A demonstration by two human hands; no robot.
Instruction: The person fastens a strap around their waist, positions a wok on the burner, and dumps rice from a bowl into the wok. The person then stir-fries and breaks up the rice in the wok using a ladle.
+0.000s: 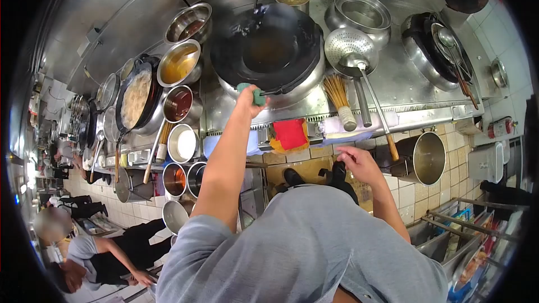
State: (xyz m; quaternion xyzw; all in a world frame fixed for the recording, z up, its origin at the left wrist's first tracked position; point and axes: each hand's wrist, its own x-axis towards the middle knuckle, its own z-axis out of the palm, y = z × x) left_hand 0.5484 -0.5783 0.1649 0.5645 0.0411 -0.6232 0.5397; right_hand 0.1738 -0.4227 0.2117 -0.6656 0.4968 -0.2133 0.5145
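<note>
A large black wok [269, 50] with a little brownish liquid at its bottom sits on the steel range. My left hand [251, 100] is closed round a green cloth [257, 94] at the wok's near handle. Low over the floor, my right hand [357, 164] hangs in front of the range with its fingers apart and nothing in them. To the wok's right lie a perforated strainer [349, 47], a ladle [379, 109] and a bamboo brush [337, 98]. Red and yellow cloths [290, 134] hang on the range's front edge.
Steel bowls of sauces [179, 63] line the wok's left. Another wok [136, 98] holds pale, frothy contents. At the right are a stacked wok [429, 50] and a deep steel pot [428, 158]. A co-worker [106, 255] stands at the lower left.
</note>
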